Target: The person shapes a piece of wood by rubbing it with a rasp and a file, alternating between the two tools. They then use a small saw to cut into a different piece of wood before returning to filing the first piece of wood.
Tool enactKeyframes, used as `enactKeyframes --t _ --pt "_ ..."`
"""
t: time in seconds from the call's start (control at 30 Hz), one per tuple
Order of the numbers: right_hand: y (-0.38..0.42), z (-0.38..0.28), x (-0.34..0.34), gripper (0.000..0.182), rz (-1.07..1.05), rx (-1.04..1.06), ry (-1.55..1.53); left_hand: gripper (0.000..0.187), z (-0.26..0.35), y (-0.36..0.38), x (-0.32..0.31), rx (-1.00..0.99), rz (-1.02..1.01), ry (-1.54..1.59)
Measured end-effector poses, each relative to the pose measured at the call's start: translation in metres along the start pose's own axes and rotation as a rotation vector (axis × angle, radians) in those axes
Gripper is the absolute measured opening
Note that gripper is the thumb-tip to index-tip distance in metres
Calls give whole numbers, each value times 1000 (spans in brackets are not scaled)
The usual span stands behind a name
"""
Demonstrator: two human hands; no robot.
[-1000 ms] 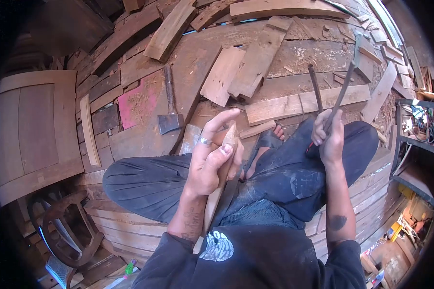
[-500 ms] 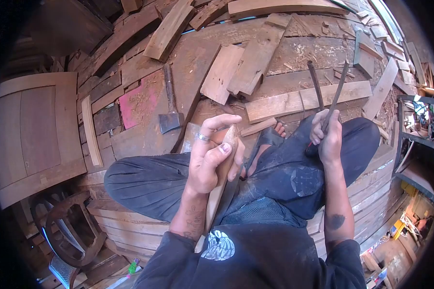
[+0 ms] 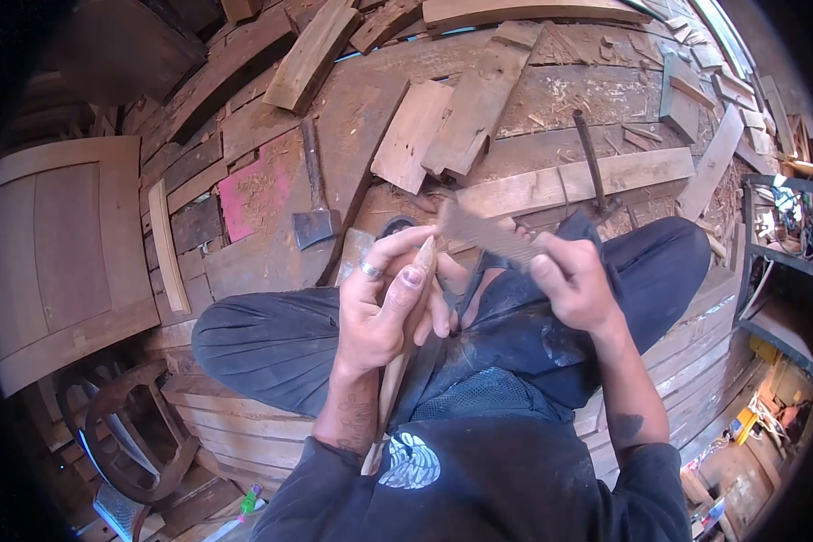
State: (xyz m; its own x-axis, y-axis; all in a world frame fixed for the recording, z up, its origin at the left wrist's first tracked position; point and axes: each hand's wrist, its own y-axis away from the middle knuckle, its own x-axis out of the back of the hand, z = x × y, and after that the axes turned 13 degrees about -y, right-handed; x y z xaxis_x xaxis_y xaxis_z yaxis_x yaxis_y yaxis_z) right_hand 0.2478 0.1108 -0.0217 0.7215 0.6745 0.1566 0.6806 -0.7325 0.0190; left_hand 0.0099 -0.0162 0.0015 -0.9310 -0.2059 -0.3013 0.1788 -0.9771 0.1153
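Observation:
My left hand (image 3: 379, 298) is closed around a long pale wooden stick (image 3: 422, 266) whose tapered tip points up past my thumb. The stick's lower end runs down along my forearm to my shirt. In my right hand (image 3: 576, 282) is a flat file (image 3: 492, 237), gripped at its near end. The file's far end reaches left, close to the stick's tip and my left fingertips. Both hands are above my crossed legs in dark trousers (image 3: 271, 334).
A hatchet (image 3: 316, 226) lies on the floorboards ahead to the left. Several wood offcuts (image 3: 413, 135) and shavings are scattered beyond my feet. A dark metal bar (image 3: 591, 158) stands ahead to the right. A panelled door (image 3: 72, 244) is at the left, a metal rack (image 3: 777, 312) at the right.
My right hand has moved left and swung the file from upright to lying across, near the stick's tip. My left hand has turned slightly with the stick still in it.

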Motion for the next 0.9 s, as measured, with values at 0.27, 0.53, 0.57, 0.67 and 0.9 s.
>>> enactKeyframes --t 0.27,0.53,0.57,0.67,0.9 --pt "-19 -13 -33 29 -51 26 -13 30 -25 7 -15 2 42 -130" --pt "-15 -4 -27 31 -45 49 108 42 -16 -2 -20 65 74 -120" --pt "-17 -7 -32 32 -37 81 80 40 -17 1 -22 39 60 -126" --pt "-28 -10 -34 31 12 123 142 32 -10 2 -24 -87 31 -162" --pt "-18 22 14 47 277 -138 -113 38 -9 -4 -2 -98 114 -109"
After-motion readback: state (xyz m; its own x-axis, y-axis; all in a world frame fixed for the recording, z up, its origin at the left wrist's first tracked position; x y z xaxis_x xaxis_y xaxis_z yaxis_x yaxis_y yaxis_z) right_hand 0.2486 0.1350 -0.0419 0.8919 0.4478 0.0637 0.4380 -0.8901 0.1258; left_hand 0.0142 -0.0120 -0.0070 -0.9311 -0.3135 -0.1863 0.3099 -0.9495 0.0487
